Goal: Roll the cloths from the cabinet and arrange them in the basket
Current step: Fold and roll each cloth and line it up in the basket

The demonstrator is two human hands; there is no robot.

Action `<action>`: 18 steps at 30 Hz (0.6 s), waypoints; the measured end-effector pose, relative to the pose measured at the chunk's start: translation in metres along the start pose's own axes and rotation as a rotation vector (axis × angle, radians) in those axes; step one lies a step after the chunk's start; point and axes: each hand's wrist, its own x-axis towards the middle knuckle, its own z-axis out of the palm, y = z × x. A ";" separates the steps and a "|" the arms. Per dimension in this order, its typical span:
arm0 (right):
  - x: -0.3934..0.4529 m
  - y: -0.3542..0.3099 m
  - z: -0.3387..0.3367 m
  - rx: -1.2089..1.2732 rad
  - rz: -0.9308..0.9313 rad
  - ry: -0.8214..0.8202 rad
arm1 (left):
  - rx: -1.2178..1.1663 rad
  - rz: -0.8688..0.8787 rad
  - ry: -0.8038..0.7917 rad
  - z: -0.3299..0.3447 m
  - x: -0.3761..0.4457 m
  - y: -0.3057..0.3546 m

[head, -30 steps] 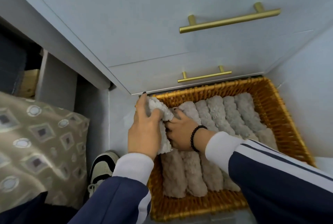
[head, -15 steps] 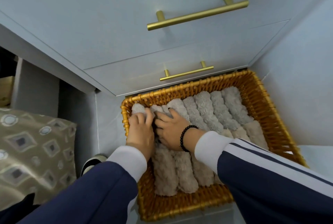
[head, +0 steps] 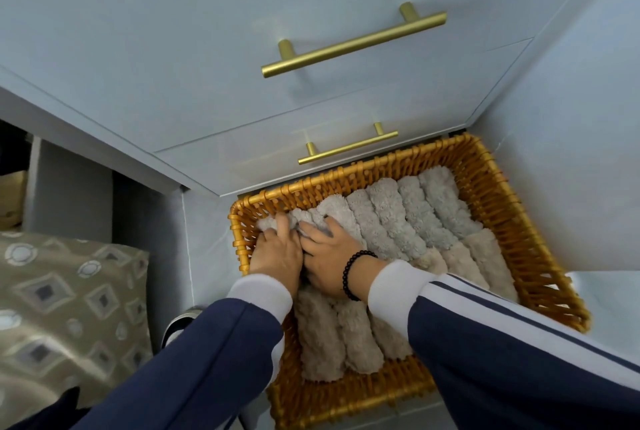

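The rolled cloth [head: 277, 225], held above the basket a second ago, now sits pushed into the basket's [head: 540, 277] far-left corner. The left hand [head: 277, 256] grips it with curled fingers; the right hand [head: 329, 253] presses alongside. The back row looks nearly full.

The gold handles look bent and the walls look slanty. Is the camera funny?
Head view: the wide-angle lens tilts the drawer fronts and the upper handle; light is soft and even, without hard shadows; a faint sheen on that handle; the patterned cushion near the edge looks slightly soft.
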 end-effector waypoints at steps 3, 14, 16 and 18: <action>-0.001 0.003 0.001 -0.063 -0.007 -0.010 | 0.040 -0.017 -0.058 -0.001 0.002 0.002; -0.006 -0.001 -0.005 -0.053 -0.049 0.044 | 0.313 0.150 0.060 -0.002 -0.039 -0.017; -0.010 -0.005 -0.002 -0.057 -0.030 0.116 | 0.291 0.157 0.020 -0.003 -0.040 -0.023; -0.014 -0.009 0.010 0.018 0.022 0.248 | 0.285 0.161 0.002 -0.005 -0.038 -0.028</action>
